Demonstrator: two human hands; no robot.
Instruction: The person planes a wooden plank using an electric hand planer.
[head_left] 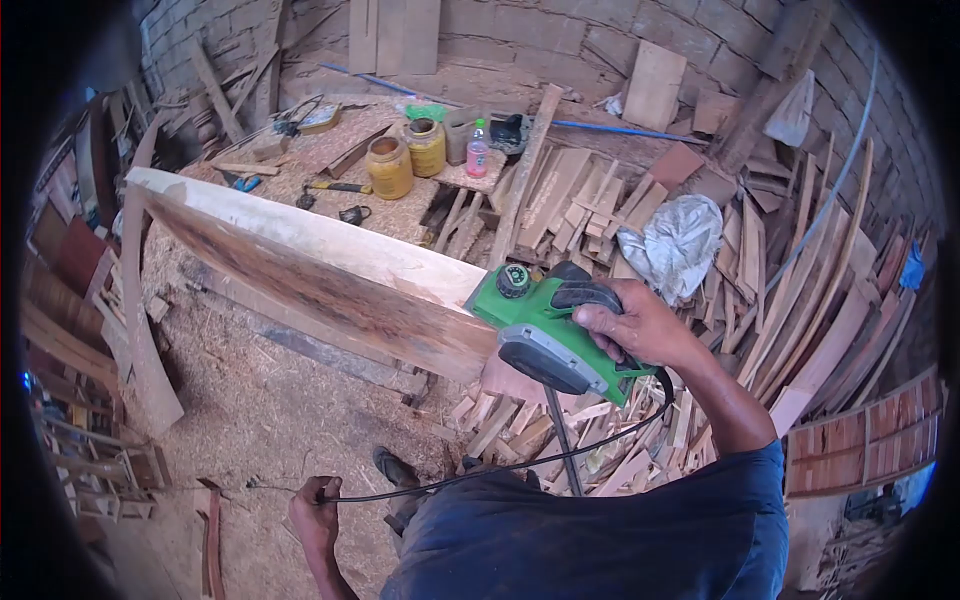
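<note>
A green electric planer (545, 325) rests on the near end of a long wooden plank (300, 260) that stands on edge and runs up to the left. My right hand (630, 325) grips the planer's black handle. Its black power cord (500, 465) loops down and left across my body. My left hand (315, 520), low near my hip, holds that cord away from the plank. A foot in a dark sandal (395, 468) stands on the shavings below.
Offcuts and slats (600, 200) pile up to the right and under the plank. A chipboard table (330, 175) behind holds two yellow jars (405, 155), a bottle (478, 148) and hand tools. A grey bag (675, 240) lies on the scraps. Sawdust covers the floor (250, 400).
</note>
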